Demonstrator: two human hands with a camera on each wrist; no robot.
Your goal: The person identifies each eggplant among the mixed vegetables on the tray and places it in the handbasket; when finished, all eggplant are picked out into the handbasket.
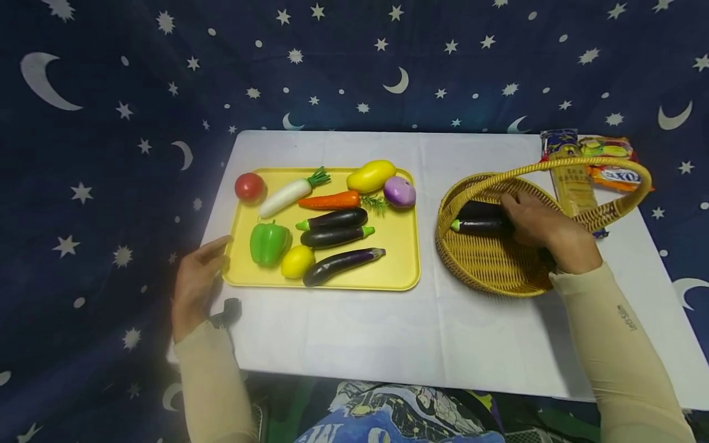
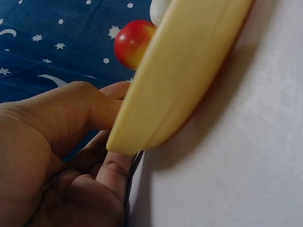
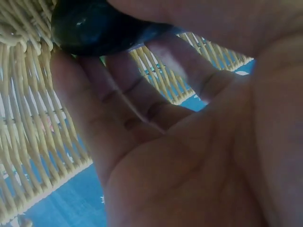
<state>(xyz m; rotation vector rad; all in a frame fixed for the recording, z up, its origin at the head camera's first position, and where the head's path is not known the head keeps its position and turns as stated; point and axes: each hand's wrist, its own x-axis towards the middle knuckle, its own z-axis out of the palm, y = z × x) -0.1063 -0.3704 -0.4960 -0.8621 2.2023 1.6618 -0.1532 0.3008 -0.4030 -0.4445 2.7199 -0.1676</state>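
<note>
In the head view my left hand is at the left end of a yellow tray. The left wrist view shows its thumb and fingers pinching the tray's rim. My right hand reaches under the handle into a wicker basket, where two dark eggplants lie side by side. A glossy dark eggplant sits between the thumb and fingers in the right wrist view; the hand hides part of it. Three more eggplants lie on the tray.
Also on the tray are a red round fruit, white radish, carrot, mango, purple onion, green bell pepper and lemon. Behind the basket lie a noodle packet and a colourful packet.
</note>
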